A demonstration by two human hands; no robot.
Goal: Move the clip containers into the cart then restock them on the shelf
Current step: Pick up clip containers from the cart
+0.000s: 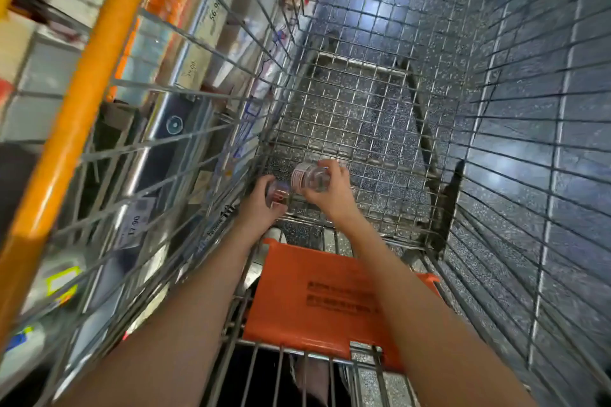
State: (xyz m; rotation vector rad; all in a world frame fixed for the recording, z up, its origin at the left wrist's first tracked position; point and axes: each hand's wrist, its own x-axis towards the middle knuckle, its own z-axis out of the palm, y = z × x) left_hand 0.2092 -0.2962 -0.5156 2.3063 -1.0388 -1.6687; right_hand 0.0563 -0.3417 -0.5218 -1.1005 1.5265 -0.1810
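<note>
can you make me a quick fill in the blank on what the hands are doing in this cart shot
1. Each hand holds one clear ____ low inside the cart.
2. The container with the white label is in the ____ hand.
3. The left hand holds the other container, nearer the cart's ____ wall.
4. The flap below the forearms is coloured ____.

Missing words: container; right; left; orange

floor - dark speckled, glossy, pale light glare | orange rack upright at left | shelves behind it - boxes, price tags, blurred
</note>
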